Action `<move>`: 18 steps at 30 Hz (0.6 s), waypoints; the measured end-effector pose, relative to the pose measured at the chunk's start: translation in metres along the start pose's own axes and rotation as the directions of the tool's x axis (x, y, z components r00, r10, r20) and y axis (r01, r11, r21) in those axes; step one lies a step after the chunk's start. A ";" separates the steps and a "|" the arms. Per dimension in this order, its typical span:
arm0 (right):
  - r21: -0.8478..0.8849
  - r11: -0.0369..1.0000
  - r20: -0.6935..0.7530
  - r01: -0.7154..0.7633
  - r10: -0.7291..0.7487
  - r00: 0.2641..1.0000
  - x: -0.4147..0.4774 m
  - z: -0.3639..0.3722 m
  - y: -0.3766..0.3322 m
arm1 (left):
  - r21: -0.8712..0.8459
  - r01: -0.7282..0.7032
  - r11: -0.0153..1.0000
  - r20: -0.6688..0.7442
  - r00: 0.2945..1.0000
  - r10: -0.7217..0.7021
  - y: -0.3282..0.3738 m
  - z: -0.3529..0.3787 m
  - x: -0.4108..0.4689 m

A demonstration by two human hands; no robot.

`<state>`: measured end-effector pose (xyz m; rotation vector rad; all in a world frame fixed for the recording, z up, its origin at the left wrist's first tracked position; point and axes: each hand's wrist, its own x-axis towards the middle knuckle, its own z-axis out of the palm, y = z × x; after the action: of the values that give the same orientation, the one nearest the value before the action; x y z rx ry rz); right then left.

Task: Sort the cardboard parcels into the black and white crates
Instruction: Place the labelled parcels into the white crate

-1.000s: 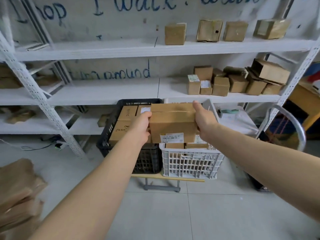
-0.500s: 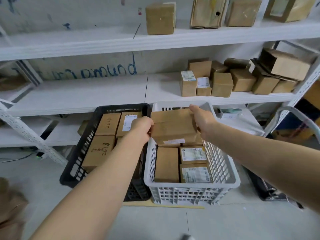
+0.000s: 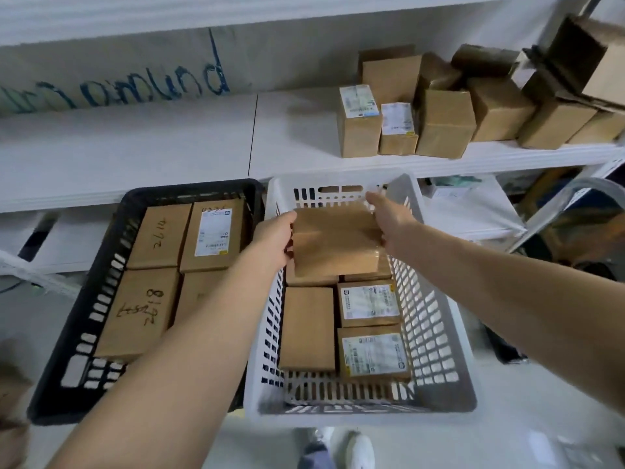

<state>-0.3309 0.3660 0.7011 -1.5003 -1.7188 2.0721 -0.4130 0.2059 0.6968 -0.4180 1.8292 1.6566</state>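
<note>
From your head camera, your left hand and right hand each have a grip on one side of a cardboard parcel, holding it over the far end of the white crate. The black crate sits touching at its nine o'clock, holding parcels.
</note>
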 end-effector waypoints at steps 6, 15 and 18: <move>-0.064 0.996 0.019 -0.058 0.059 0.998 0.037 0.013 0.011 | 0.054 0.095 0.994 -0.041 0.995 -0.093 -0.014 0.002 0.045; -0.084 0.991 -0.052 -0.100 0.096 0.994 0.082 0.024 0.012 | 0.047 0.140 0.989 -0.038 0.990 -0.138 -0.010 0.008 0.088; -0.071 0.993 -0.063 -0.100 0.095 0.993 0.095 0.026 0.012 | 0.138 0.144 0.980 -0.025 0.990 -0.142 -0.008 0.016 0.096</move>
<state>-0.3925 0.3982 0.6306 -1.6818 -1.7523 2.0065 -0.4765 0.2365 0.6300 -0.4900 1.8671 1.4231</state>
